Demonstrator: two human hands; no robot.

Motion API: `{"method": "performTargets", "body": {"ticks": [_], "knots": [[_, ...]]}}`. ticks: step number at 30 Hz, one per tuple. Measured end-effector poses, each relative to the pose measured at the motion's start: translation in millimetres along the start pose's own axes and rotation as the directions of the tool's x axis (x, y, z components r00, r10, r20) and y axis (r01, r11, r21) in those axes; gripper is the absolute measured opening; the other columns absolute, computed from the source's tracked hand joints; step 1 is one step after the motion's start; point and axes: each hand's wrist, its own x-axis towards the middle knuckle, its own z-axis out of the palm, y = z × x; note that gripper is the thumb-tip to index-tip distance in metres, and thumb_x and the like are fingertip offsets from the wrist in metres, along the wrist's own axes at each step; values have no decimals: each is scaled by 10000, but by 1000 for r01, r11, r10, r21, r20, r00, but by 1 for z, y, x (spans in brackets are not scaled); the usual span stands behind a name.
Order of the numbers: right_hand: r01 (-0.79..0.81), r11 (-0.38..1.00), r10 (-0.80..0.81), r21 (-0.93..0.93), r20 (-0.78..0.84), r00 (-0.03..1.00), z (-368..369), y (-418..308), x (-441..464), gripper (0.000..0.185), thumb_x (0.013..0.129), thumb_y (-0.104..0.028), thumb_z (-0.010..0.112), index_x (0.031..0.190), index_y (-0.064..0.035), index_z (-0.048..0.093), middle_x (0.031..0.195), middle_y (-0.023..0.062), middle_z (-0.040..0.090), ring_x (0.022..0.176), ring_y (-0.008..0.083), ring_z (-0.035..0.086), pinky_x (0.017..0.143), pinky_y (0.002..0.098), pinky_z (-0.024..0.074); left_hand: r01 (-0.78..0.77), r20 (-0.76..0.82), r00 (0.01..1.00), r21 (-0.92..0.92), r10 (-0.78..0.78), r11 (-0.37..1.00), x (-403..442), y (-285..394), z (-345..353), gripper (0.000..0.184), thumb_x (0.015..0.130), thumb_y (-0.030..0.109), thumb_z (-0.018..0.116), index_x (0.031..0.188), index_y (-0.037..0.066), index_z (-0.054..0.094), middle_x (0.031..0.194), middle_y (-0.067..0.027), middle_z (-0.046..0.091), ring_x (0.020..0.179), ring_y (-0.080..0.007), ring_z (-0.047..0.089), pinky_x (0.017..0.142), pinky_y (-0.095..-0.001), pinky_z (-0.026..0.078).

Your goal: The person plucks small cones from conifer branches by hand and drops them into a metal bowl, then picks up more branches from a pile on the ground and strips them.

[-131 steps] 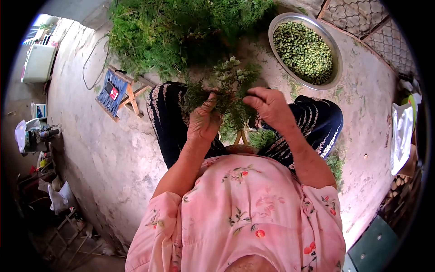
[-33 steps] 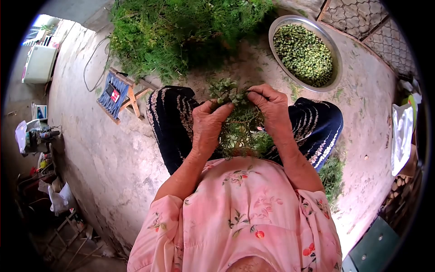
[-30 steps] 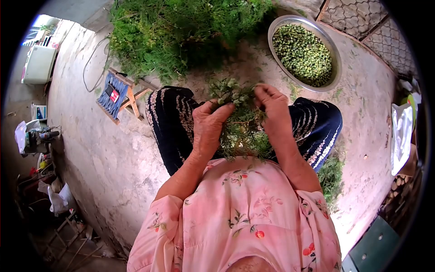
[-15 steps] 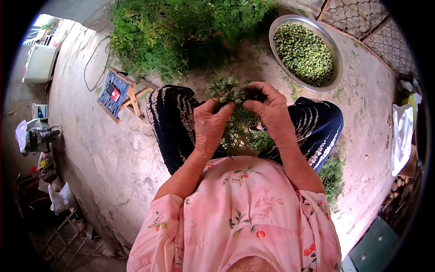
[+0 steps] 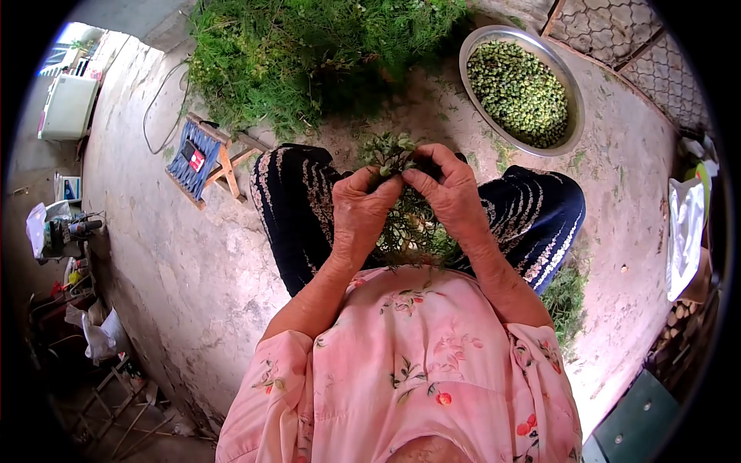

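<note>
Between my knees, a green sprig [image 5: 390, 151] with pale buds sticks up from my fingertips, and its leafy part hangs down toward my lap. My left hand [image 5: 361, 208] is closed on the sprig, thumb and fingers pinched. Close beside it, my right hand [image 5: 451, 193] pinches at the same sprig, its thumb almost touching the left one. What lies right under the fingertips is hidden. A metal basin [image 5: 577, 116] at the upper right holds small green pods or buds. At the top, a large heap of green branches [image 5: 285, 62] lies on the floor.
A folding stool [image 5: 184, 176] with a blue woven seat stands at the left, with a small red and black item on it. More green cuttings [image 5: 566, 301] lie by my right leg. A white bag [image 5: 683, 235] is at the right edge. Wire mesh [image 5: 668, 69] stands at the upper right.
My right hand was apart from the left earlier, moved off the sprig and came back. Now both hands are close together. The sprig is held higher and nearer the middle, with less foliage at the left.
</note>
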Motion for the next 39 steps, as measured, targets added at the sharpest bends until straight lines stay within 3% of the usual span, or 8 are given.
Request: {"method": "performTargets", "body": {"ticks": [4,7,10,14,22,28,34,39], "knots": [[-19,1000,18,-18,-40,999,1,-5,-1,238,751,-124,638,921,19,554,754,49,538,696,124,527,638,229,427,4,11,1000,-43,-4,999,0,-1,0,129,766,51,582,875,-3,626,700,55,577,624,-8,444,553,-174,383],[-380,858,441,345,-116,890,-12,-28,5,124,783,-106,595,877,-32,562,637,6,503,529,58,445,486,183,351,153,-19,987,-208,-160,966,-2,7,-1,132,760,42,588,873,-12,628,723,40,586,630,-18,463,561,-175,386],[-200,696,301,690,-27,953,-29,-12,10,163,800,-87,574,941,-37,507,669,9,475,592,109,478,493,213,355,184,-17,981,-236,-193,954,-3,9,-5,122,760,43,597,864,-12,628,742,30,590,633,-25,473,563,-175,385],[-221,519,354,826,27,935,-28,-15,10,166,804,-71,553,955,-34,496,764,40,515,673,168,523,536,259,394,160,-30,983,-311,-178,937,-1,3,-2,106,763,52,606,854,3,629,726,39,582,616,-22,462,549,-173,372],[-249,462,336,851,92,937,-28,-13,8,178,810,-88,547,976,-40,502,828,66,557,706,177,552,572,264,430,112,-92,985,-321,-149,940,4,-6,-8,75,772,69,620,827,17,623,714,46,568,600,-24,453,538,-184,368],[-311,537,365,784,116,924,-24,-9,6,197,817,-47,552,1012,-26,524,815,56,569,674,156,550,548,250,430,73,-115,986,-343,-120,937,8,-6,-5,105,785,72,614,871,11,609,769,20,591,663,-39,493,581,-194,407],[-371,807,313,460,200,928,-19,-18,1,225,804,-39,570,1025,1,555,806,19,565,635,90,510,536,205,417,59,-38,996,-374,-79,925,9,2,-2,151,784,60,617,917,-5,588,814,1,603,689,-51,513,617,-189,429],[-180,972,148,154,201,968,-15,-14,1,241,775,43,544,1010,5,572,831,21,565,730,79,517,619,198,434,71,22,997,-394,-68,916,11,-1,-1,180,757,21,630,928,-7,582,831,-20,613,713,-62,535,640,-192,447]]}}
